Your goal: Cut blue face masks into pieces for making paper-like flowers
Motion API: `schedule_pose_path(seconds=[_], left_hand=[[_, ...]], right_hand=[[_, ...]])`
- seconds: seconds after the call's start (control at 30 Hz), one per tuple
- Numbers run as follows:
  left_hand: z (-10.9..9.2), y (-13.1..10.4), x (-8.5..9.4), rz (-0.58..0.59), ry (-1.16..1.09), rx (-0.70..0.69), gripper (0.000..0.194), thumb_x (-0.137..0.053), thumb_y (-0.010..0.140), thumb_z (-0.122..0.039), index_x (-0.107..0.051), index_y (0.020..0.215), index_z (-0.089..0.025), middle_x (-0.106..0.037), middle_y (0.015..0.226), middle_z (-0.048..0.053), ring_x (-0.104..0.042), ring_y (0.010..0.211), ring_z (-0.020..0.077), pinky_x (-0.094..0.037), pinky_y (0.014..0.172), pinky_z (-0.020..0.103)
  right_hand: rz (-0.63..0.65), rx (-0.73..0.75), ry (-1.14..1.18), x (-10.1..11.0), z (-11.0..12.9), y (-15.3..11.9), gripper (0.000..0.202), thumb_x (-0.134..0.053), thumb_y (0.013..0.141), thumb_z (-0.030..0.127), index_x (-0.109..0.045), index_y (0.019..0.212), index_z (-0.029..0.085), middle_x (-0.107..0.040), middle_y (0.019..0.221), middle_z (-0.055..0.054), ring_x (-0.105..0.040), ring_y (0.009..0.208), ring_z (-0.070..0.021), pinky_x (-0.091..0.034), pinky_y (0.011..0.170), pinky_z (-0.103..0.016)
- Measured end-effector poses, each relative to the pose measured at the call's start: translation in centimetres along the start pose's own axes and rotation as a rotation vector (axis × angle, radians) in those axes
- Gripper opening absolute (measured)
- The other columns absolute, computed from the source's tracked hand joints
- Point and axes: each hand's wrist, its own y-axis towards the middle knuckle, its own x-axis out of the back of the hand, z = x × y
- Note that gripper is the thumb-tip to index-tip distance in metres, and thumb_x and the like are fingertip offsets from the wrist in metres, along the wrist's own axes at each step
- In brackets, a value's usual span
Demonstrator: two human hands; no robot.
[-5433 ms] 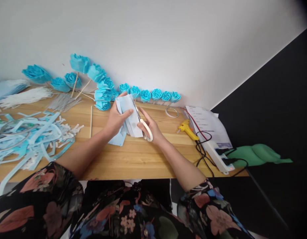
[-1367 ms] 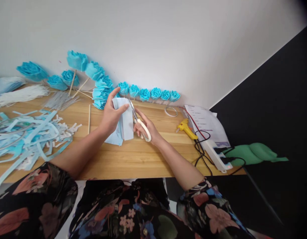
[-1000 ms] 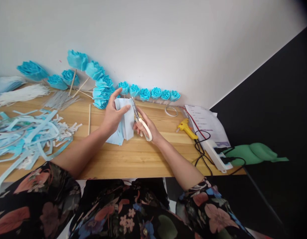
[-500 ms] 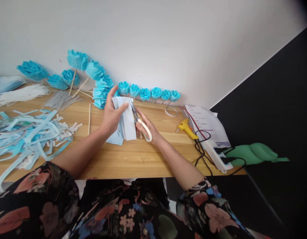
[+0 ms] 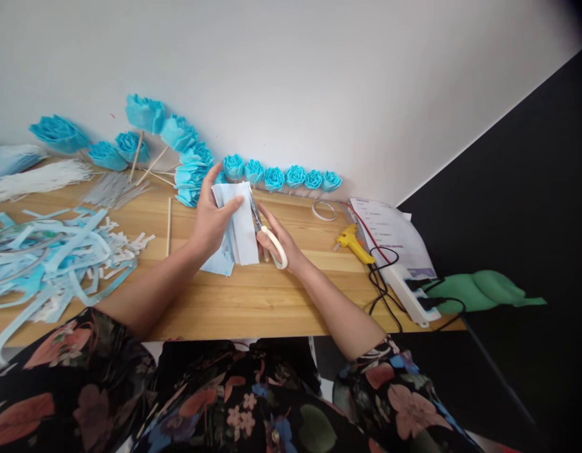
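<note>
A folded pale blue and white sheet [image 5: 244, 234] hangs above the wooden table, pinched by my left hand [image 5: 214, 217] with the thumb across its front. White-handled scissors [image 5: 274, 246] are in my right hand [image 5: 284, 244], closed around the handles. Their metal blades point up along the sheet's right edge, near its top corner. Whether the blades are parted is hard to tell. Behind my left hand lies a stack of blue crepe flowers [image 5: 191, 176].
Small blue roses [image 5: 274, 179] line the wall. Cut strips [image 5: 59, 258] pile at left, beside a wooden stick [image 5: 168, 226]. A tape ring [image 5: 324, 211], yellow glue gun [image 5: 354, 243], printed paper [image 5: 394, 236], power strip [image 5: 411, 302] and green object [image 5: 484, 291] are at right.
</note>
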Motion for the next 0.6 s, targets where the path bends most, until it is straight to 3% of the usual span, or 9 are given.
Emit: schedule_pose_path(seconds=[0.2,0.4,0.6], left_hand=[[-0.4,-0.4,-0.4,0.035,0.082,0.003,0.079,-0.078,0.077,-0.040,-0.039,0.145,-0.026,-0.039,0.158,0.011,-0.045,0.139,0.0321,-0.039,0.115,0.048],[-0.7,-0.9,-0.6,0.092,0.180,-0.030,0.075,-0.073,0.081,-0.042,-0.039,0.146,-0.025,-0.037,0.159,0.012,-0.034,0.147,0.0329,-0.029,0.121,0.050],[-0.7,-1.1,-0.7,0.116,0.158,-0.027,0.075,-0.075,0.081,-0.040,-0.040,0.145,-0.026,-0.037,0.159,0.011,-0.033,0.147,0.0331,-0.028,0.121,0.051]], right_hand=[[-0.017,-0.004,0.003,0.0,0.4,0.1,0.101,-0.063,0.085,0.064,-0.014,0.160,0.018,-0.055,0.064,0.005,-0.053,0.053,-0.0117,-0.041,0.046,-0.022],[-0.052,0.012,0.014,0.0,0.4,0.1,0.098,-0.064,0.084,0.064,-0.019,0.158,0.019,-0.056,0.065,0.004,-0.055,0.055,-0.0127,-0.043,0.048,-0.024],[-0.085,0.034,-0.018,0.0,0.5,0.0,0.101,-0.060,0.082,0.070,-0.018,0.159,0.020,-0.056,0.065,0.003,-0.051,0.051,-0.0135,-0.043,0.045,-0.025]])
